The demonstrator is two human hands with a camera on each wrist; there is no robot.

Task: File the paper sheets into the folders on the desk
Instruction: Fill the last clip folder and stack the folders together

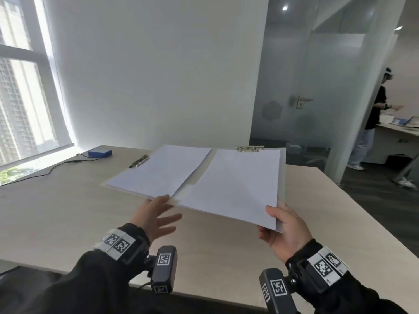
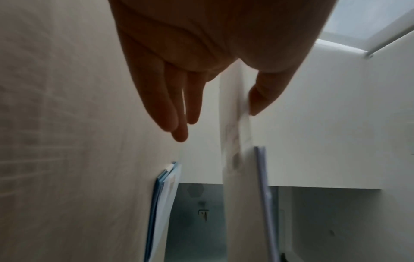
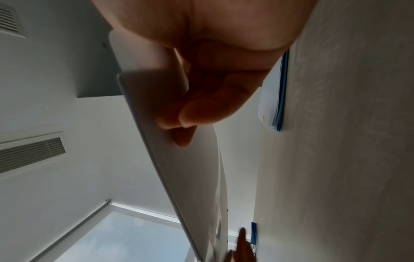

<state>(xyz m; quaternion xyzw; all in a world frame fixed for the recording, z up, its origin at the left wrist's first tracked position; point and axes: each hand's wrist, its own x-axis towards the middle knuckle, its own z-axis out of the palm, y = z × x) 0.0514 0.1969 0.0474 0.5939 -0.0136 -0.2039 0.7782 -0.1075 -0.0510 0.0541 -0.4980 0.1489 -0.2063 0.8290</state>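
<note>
An open translucent folder (image 1: 281, 177) hangs tilted above the desk (image 1: 68, 211). White paper sheets lie on its left half (image 1: 163, 168) and on its right half (image 1: 238, 182), with a metal clip (image 1: 248, 148) at the far edge of the right half. My right hand (image 1: 285, 225) grips the folder's near right corner, thumb on top; the right wrist view shows its fingers (image 3: 201, 109) curled under the folder. My left hand (image 1: 163, 211) is spread flat just below the near edge by the spine. Its thumb (image 2: 260, 99) touches that edge and its fingers stay straight.
A stack of blue folders (image 2: 165, 203) lies on the desk under the lifted folder. At the desk's far left are a blue box (image 1: 99, 152) and a black cable (image 1: 56, 165). Right of the desk are a glass door (image 1: 294, 98) and a standing person (image 1: 371, 123).
</note>
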